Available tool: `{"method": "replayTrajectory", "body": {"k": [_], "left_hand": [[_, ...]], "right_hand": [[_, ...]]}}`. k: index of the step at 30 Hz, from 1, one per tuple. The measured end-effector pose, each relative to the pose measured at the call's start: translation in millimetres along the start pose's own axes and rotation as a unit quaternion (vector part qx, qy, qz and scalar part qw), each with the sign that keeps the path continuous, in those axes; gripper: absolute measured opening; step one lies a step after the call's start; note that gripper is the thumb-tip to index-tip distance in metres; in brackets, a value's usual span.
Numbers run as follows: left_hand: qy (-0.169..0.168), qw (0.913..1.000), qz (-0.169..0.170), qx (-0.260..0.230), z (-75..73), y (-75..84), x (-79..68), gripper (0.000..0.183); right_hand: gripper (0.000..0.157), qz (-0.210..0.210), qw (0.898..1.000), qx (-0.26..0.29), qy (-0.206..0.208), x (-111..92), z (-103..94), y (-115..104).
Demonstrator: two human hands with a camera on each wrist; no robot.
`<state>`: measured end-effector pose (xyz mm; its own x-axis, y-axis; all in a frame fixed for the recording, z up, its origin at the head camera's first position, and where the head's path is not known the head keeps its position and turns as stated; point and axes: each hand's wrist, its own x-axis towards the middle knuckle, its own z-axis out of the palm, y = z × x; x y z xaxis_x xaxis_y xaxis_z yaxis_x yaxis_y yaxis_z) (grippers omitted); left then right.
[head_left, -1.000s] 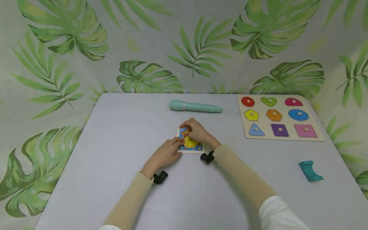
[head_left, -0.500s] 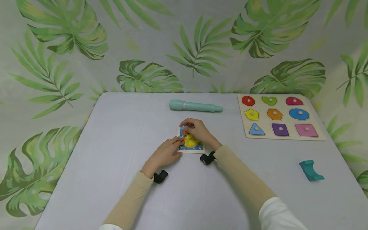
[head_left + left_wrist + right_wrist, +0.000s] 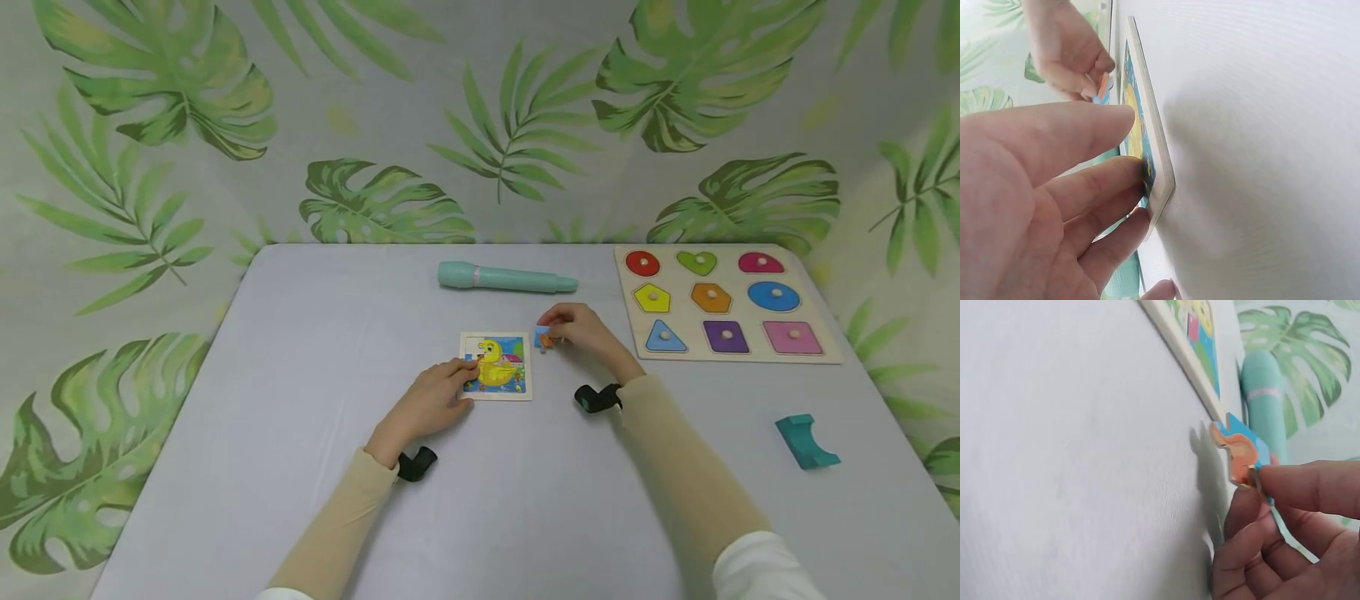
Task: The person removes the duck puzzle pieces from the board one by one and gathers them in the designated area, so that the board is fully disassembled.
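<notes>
A small square jigsaw puzzle (image 3: 495, 393) with a yellow duck picture lies mid-table in a pale wooden frame. A pale gap shows at its upper left corner in the head view. My left hand (image 3: 431, 402) rests its fairly straight fingertips on the puzzle's left side; the left wrist view shows those fingers (image 3: 1094, 184) against its face and edge. Just right of the frame, my right hand (image 3: 587, 333) pinches a blue and orange puzzle piece (image 3: 1241, 450) between thumb and fingers. In the right wrist view the piece is tilted, above the tabletop.
Behind the puzzle lies a mint-green tube-shaped object (image 3: 507, 277). A wooden board of knobbed shapes (image 3: 681, 327) lies at the back right. Nearer on the right is a teal arch block (image 3: 806, 442). Leaf-patterned cloth (image 3: 386, 200) rises behind the table.
My right hand has lifted the blue and orange piece out of the puzzle's upper left corner and carried it right, off the frame. The left hand stays on the puzzle.
</notes>
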<state>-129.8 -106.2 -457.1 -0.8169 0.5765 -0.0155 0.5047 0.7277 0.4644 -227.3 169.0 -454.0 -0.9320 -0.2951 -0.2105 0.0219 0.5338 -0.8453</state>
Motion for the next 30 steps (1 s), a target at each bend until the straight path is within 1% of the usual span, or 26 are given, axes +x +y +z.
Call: {"method": "replayTrajectory", "body": {"k": [3,6,10,13,17,19,21,24,27,30], "left_hand": [[-0.001,1.0,-0.003,-0.002,0.2,0.1,-0.1,0.049],[-0.002,1.0,-0.008,-0.003,0.2,0.4,0.2,0.048],[0.003,1.0,-0.008,-0.001,0.5,1.3,1.1,0.048],[0.009,0.9999,-0.006,0.006,1.2,2.1,1.6,0.048],[0.015,0.9998,-0.004,0.014,2.5,3.1,1.6,0.047],[0.019,0.9998,-0.001,0.01,2.3,4.0,1.7,0.047],[0.021,0.9997,0.002,0.007,2.1,4.9,2.1,0.046],[0.019,0.9998,0.001,0.001,1.6,5.9,3.2,0.044],[0.02,0.9998,-0.003,-0.006,1.7,6.3,4.9,0.041],[0.026,0.9996,0.0,-0.008,2.7,5.6,7.1,0.039]], "right_hand": [[0.021,0.01,1.0,-0.027,0.004,-0.2,-2.0,4.3],[0.019,0.006,0.997,-0.07,0.013,-0.7,-0.2,4.7],[0.016,-0.013,0.989,-0.145,0.035,-2.8,5.0,2.3],[0.014,-0.023,0.983,-0.176,0.05,-4.2,9.2,2.0],[0.01,-0.037,0.98,-0.185,0.059,-5.6,12.6,2.9],[0.01,-0.045,0.98,-0.186,0.061,-6.2,13.3,3.4],[0.01,-0.052,0.98,-0.182,0.066,-5.8,13.8,4.2],[0.012,-0.072,0.981,-0.167,0.069,-5.6,16.4,1.1],[0.015,-0.103,0.983,-0.141,0.056,-4.7,22.1,-6.6],[0.018,-0.132,0.983,-0.124,0.023,-1.7,30.1,-14.4]]}}
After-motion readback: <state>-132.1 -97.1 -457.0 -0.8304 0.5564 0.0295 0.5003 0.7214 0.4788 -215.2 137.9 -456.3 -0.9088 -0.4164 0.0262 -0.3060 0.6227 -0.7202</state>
